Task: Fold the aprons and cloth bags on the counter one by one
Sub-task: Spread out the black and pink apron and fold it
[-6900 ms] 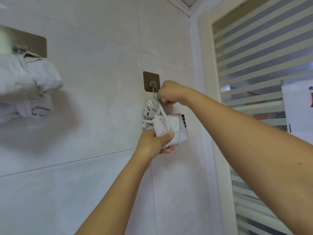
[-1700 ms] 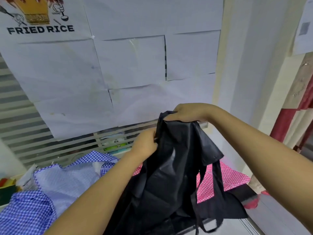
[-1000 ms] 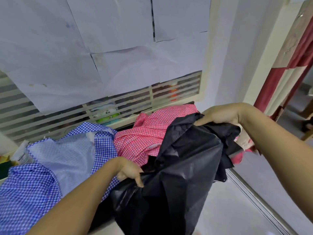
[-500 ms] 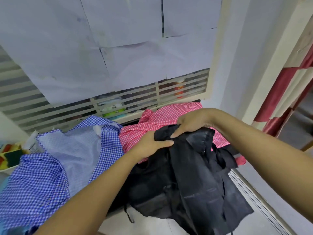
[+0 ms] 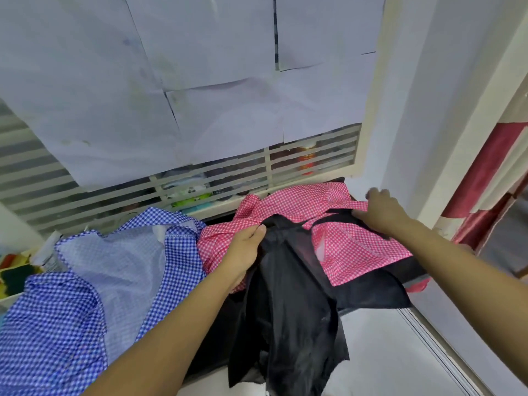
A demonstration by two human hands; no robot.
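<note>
Left grip: closed, thumb and fingers pinching the bunched top edge of the black cloth.
Right grip: back of hand to camera, fingers blurred and hidden. It sits at the cloth's far corner, touching a pink strap. Can't tell if it's clamped on black, on the strap, or on nothing.

Black cloth: its top edge runs slack between the two grips, across the pink apron. The rest hangs below the left grip, off the bench front toward the floor. Apron or bag? Too crumpled to call.

Why held this way, my read: two grips apart on one edge means spreading it to find the corners before the first fold. Left anchors, right draws the edge out sideways.

Pink apron lies under the black edge, between and beyond the grips. Blue apron is left of the left grip, just beside pink, heaped and unfolded. Both take up bench space, which is probably why most of the black one dangles.

Progress: early on this piece. No fold in it, and two aprons are waiting.

Risk: the right grip snags the strap along with the black edge and drags pink with it. The fabric looks thin and slick, so it may slide off the front.
</note>
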